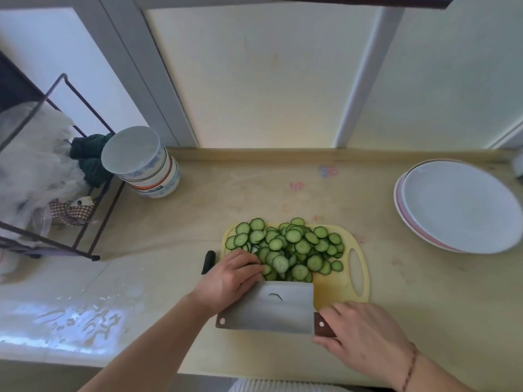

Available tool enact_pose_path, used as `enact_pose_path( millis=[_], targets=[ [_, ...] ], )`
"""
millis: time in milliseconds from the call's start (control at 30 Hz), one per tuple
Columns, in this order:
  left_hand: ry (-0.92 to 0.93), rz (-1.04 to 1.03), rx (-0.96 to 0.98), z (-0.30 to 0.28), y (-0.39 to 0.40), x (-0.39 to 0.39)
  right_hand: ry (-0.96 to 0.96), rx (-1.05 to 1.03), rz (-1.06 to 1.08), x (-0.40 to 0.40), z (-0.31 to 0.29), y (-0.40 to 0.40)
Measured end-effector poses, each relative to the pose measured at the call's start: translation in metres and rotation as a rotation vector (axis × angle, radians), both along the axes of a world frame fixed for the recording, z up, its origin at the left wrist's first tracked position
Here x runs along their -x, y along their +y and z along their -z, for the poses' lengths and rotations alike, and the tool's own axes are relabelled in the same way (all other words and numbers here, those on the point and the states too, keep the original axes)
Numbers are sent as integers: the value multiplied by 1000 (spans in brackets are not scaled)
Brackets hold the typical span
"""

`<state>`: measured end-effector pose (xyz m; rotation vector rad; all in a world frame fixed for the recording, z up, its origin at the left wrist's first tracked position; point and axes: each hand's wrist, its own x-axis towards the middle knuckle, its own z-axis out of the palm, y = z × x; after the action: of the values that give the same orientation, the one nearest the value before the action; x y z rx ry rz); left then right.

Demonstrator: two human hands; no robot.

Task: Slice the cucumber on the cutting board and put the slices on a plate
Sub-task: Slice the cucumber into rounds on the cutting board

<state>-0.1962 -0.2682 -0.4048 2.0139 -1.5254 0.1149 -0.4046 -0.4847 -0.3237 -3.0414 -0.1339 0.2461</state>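
Heap of round green cucumber slices (291, 247) on the yellow plastic cutting board (343, 281), left hand (230, 278) with curled fingers touching the slices, right hand (365, 332) gripping the brown wooden handle of a wide steel cleaver (271, 306), white plates (458, 206) stacked well apart on the pale desk (175, 250)

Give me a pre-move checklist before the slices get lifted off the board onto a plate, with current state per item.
1. Slicing finished: ok. The cucumber slices lie in a pile on the cutting board; no uncut piece shows.
2. Cleaver placed for scooping: ok. Its blade lies flat at the near edge of the pile.
3. Right hand on the handle: ok, fingers curled around it.
4. Left hand guarding the pile: ok, it rests against the slices at the pile's left side.
5. Slices already on the blade: cannot tell.
6. Plates ready: ok. Stacked to the right of the board, top one holds nothing.
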Motion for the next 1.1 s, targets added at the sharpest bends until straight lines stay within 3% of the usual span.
enact_pose_path(
  millis=[200, 300, 433, 533, 600, 767, 933, 1100],
  targets=[
    [-31, -81, 6, 11, 2, 13, -143, -1, -3, 51, 5, -49],
    [-51, -166, -14, 14, 7, 20, -132, -57, 128, 73, -2, -67],
    [27, -306, 6, 10, 1, 42, 20, -397, 569, 95, -26, -89],
    [31, -366, 25, -3, -32, 62, 19, -873, 998, 87, -11, -88],
    [16, -364, -7, -9, -65, 70, 27, -1061, 1170, 75, 6, -91],
    [15, -393, -201, -12, -125, 61, 101, -1152, 1201, 55, 30, -98],
    [7, -459, -526, -10, -145, 50, 156, -1077, 1082, 52, 41, -104],
    [-11, -464, -548, -6, -147, 49, 257, -1014, 995, 39, 38, -108]
  ],
)
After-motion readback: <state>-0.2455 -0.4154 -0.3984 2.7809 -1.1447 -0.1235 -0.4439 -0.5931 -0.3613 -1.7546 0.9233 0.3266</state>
